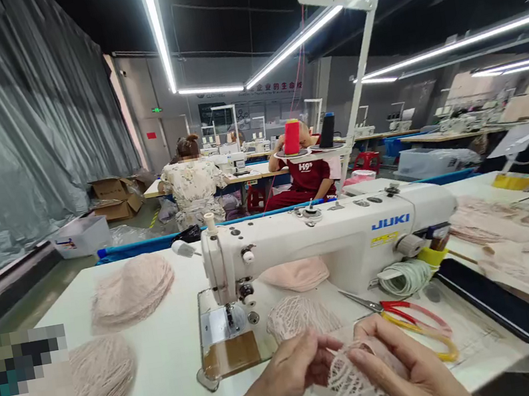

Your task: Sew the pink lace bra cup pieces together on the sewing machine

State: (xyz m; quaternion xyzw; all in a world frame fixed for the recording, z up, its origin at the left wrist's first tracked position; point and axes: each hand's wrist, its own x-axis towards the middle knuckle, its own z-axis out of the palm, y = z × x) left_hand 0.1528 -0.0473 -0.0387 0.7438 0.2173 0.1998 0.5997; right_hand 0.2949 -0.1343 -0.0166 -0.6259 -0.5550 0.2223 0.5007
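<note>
A pale pink lace piece (357, 388) is between my two hands, in front of the sewing machine. My right hand (408, 360) pinches it between thumb and bent fingers. At its left edge, my left hand (294, 372) is closed on the lace with curled fingers, partly hidden. Just beyond my hands lies another lace cup piece (299, 317), and a smooth pink cup (298, 275) rests under the arm of the white sewing machine (301, 236). Scissors (406, 316) with red and yellow handles lie right of the machine's bed, close to my right hand.
Stacked lace pieces (133, 291) and a second pile (103, 380) sit on the table's left. A coil of pale tape (404, 277) and a dark phone-like slab (508, 302) lie right. Thread cones (292, 138) stand above. Two people sit beyond the machine.
</note>
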